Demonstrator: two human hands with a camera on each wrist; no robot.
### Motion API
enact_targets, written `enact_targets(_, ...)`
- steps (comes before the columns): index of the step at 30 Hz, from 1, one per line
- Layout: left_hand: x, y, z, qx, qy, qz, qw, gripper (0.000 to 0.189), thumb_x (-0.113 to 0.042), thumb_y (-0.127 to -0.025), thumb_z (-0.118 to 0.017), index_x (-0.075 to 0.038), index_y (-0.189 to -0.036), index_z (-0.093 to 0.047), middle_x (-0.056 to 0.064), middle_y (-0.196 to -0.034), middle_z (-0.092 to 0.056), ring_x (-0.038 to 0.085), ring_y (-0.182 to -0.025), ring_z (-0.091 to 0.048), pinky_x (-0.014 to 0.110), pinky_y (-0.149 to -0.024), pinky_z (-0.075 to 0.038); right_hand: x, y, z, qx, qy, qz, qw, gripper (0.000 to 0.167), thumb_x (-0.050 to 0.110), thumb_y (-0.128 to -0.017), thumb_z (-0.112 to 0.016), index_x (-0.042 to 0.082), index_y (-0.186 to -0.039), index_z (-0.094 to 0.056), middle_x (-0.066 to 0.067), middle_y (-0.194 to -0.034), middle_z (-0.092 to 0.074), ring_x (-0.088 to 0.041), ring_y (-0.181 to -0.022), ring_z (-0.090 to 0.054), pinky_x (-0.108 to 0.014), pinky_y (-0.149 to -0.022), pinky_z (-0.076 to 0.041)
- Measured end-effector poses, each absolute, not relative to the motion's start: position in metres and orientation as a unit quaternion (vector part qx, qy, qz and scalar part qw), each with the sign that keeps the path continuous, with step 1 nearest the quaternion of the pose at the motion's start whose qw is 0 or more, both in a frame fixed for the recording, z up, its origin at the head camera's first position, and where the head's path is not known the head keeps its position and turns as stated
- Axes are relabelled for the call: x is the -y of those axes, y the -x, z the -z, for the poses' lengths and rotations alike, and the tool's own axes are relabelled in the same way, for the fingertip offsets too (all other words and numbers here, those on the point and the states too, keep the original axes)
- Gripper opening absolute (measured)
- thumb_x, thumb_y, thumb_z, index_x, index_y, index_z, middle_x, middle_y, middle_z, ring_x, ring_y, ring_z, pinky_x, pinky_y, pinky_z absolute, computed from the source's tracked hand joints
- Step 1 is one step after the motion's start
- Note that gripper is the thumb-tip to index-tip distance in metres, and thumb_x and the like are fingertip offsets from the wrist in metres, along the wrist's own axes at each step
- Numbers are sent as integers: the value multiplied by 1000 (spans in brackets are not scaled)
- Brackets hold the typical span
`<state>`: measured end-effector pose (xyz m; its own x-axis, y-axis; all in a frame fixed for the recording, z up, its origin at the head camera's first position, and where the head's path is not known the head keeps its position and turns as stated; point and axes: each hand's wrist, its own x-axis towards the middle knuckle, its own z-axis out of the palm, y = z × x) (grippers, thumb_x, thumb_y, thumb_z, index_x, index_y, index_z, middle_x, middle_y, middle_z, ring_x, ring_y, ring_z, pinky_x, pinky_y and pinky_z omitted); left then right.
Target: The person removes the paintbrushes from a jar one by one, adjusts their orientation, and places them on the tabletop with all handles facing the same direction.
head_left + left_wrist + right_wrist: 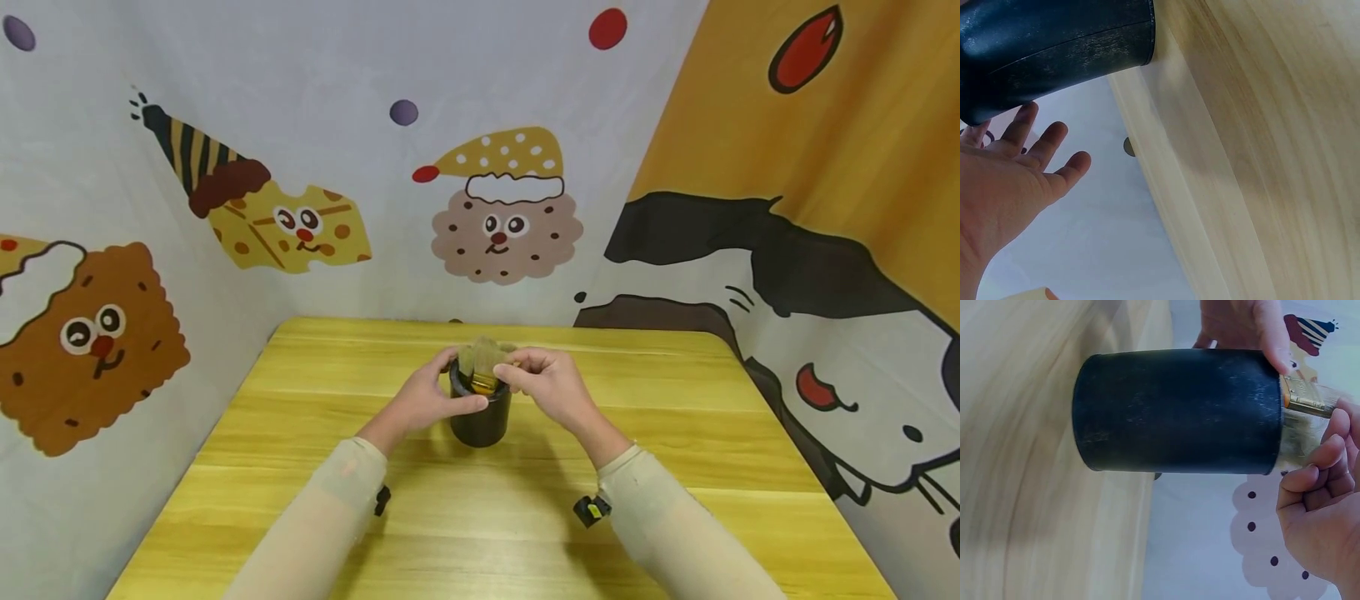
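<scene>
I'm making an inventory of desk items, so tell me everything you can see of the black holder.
The black holder is a plain, dark cylinder, open at the top, with a slim edge at the base. A seam line and pale scuffs mark its side; it could be leather-like or plastic. It stands about upright on the wooden table. A brush with a gold-coloured band pokes bristles-up from its mouth. The left hand holds it near the rim.
</scene>
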<state>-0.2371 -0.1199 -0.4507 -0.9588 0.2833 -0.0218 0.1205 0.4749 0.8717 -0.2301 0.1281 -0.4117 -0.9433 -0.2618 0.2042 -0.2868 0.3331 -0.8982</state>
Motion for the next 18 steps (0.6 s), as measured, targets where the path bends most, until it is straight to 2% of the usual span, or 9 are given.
enact_targets(6,120,237,451,-850,-118,-506,84,92,-64,-78,-90,-50,-155,-42,-4,-156,-53,28,-144,-53,60,-110,-50,-129,231,400,811,-175,-558,21,19,41,-98,-80,23,-103,-83,-7,-81,-73,-26,-77,-66,-33,-68,-53)
enact_targets(11,120,237,450,-848,-115,-510,86,91,-64,-77,-91,-52,-153,-44,-4,-156,-54,28,-144,-53,61,-111,-49,-130,231,384,795,-189,-575,46,17,36,-99,-79,19,-99,-82,-4,-77,-69,-19,-69,-57,-31,-59,-44)
enact_targets(14,120,237,449,-847,-117,-511,85,91,-63,-77,-92,-51,-153,-44,-4,-154,-56,28,-145,-52,62,-113,-47,-132,233,375,786,-197,-583,62,17,32,-99,-79,15,-98,-82,-2,-74,-67,-19,-68,-55,-31,-60,-45)
enact_targets(18,121,238,451,-845,-118,-515,85,91,-62,-77,-92,-49,-153,-45,-5,-153,-57,27,-145,-52,62,-115,-46,-137,233,365,773,-201,-596,81,18,28,-99,-80,10,-96,-82,1,-72,-67,-25,-69,-58,-33,-65,-51)
